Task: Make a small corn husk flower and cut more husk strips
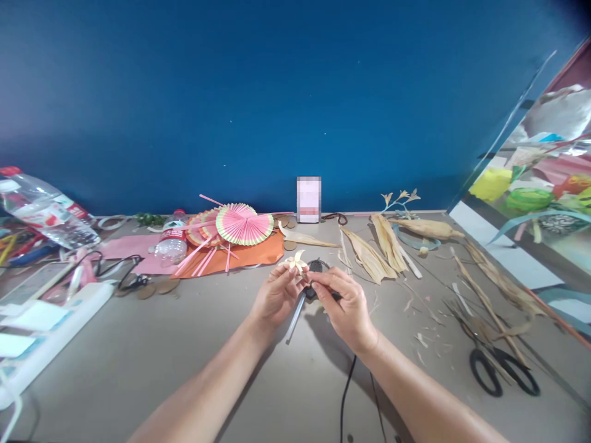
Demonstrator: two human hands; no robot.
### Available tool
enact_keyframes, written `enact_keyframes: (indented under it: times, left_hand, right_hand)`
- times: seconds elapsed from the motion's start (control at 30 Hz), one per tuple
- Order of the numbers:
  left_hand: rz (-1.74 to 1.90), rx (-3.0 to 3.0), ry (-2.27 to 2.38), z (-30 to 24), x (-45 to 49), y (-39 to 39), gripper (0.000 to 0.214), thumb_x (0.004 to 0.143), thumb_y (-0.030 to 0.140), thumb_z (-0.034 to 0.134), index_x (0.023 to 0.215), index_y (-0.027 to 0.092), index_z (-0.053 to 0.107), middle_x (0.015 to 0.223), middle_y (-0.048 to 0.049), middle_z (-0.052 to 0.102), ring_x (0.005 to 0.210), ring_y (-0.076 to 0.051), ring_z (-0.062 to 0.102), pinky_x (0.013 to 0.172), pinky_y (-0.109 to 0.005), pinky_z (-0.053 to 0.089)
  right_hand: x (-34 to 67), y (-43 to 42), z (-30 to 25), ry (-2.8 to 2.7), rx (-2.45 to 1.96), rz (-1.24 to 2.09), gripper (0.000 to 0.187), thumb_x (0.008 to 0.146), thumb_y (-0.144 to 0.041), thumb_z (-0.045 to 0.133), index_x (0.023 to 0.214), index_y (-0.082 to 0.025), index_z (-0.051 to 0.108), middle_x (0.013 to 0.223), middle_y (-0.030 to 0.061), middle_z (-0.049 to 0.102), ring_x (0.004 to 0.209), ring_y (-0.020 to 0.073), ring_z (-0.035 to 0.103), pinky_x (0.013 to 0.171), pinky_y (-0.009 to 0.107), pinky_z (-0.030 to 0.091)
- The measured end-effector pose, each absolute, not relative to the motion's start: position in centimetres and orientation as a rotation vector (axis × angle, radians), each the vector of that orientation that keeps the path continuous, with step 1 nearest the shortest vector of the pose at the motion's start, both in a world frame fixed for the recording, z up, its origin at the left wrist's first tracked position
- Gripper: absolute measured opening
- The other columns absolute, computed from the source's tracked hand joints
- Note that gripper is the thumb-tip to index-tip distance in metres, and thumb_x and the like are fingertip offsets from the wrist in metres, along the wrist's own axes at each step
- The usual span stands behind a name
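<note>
Between my hands is a small pale flower [297, 261] with pointed petals, seemingly made of dried husk. My left hand [278, 295] pinches it near its base, the petals showing above the fingertips. Close beside it, the thumb and forefinger of my right hand [344, 301] press together at the flower's lower right side; whatever thin piece lies in that pinch is too small to make out. Behind and beneath the hands lies a dark tool [315, 268] with a cable, partly hidden. A translucent whitish stick [295, 320] slants below it.
Dried corn husks [372, 253] and scraps lie to the right, with black-handled scissors [503, 369] nearer me. Pink paper fans [244, 224] rest on orange paper [268, 251] at the back left. Plastic bottles [46, 206] and a white power strip [60, 344] are at far left. A blue wall [277, 104] rises behind.
</note>
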State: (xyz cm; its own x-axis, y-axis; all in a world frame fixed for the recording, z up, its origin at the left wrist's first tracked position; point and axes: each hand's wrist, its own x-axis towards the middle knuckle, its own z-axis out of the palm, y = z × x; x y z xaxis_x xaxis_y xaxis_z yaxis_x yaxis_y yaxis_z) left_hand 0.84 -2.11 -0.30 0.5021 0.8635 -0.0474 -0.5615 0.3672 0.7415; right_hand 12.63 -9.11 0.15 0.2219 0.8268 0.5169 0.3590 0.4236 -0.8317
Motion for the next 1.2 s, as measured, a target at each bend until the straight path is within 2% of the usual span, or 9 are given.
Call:
enact_keyframes:
  times: [0.1,0.2,0.37,0.53,1.2]
  left_hand:
    - [1.042,0.841,0.497,0.1,0.8,-2.3,0.013,0.058,0.025,0.073,0.060,0.017,0.064,0.064,0.0007,0.061,0.064,-0.010,0.054,0.068,-0.025,0.041]
    - [1.098,0.976,0.502,0.2,0.8,-2.7,0.013,0.056,0.027,0.074,0.062,0.018,0.067,0.064,-0.0001,0.061,0.065,-0.012,0.054,0.068,-0.026,0.041]
    - [1.161,1.202,0.516,0.3,0.7,-3.4,0.004,0.060,0.022,0.070,0.060,0.019,0.069,0.067,-0.0024,0.062,0.067,-0.014,0.054,0.068,-0.029,0.041]
    - [1.267,1.346,0.486,0.4,0.7,-3.6,0.001,0.062,0.020,0.069,0.062,0.021,0.070,0.067,-0.0039,0.063,0.072,-0.017,0.054,0.073,-0.033,0.041]
    - [1.415,1.669,0.535,0.2,0.4,-4.0,0.009,0.068,0.013,0.063,0.070,0.020,0.069,0.068,-0.0039,0.063,0.072,-0.015,0.053,0.068,-0.027,0.042]
  right_hand:
    - [12.5,-9.2,0.3,-1.371,-1.187,0.410,0.021,0.080,-0.020,0.051,0.094,-0.024,0.065,0.070,0.0016,0.057,0.061,0.0127,0.052,0.058,0.025,0.042]
    - [12.4,-9.4,0.7,-1.335,-1.215,0.366,0.016,0.078,-0.020,0.054,0.088,-0.024,0.066,0.066,0.0004,0.055,0.056,0.0121,0.048,0.054,0.025,0.041]
    - [12.3,-9.8,1.2,-1.326,-1.189,0.333,0.010,0.077,-0.018,0.055,0.077,-0.024,0.063,0.068,0.0017,0.056,0.061,0.0139,0.049,0.056,0.027,0.041]
    - [12.4,-10.1,1.2,-1.355,-1.189,0.278,0.011,0.076,-0.014,0.055,0.076,-0.023,0.062,0.071,0.0023,0.057,0.063,0.0147,0.051,0.057,0.028,0.040]
    - [12.2,-10.0,0.7,-1.384,-1.192,0.179,0.010,0.075,-0.012,0.053,0.077,-0.020,0.059,0.068,0.0003,0.056,0.061,0.0118,0.052,0.055,0.023,0.042]
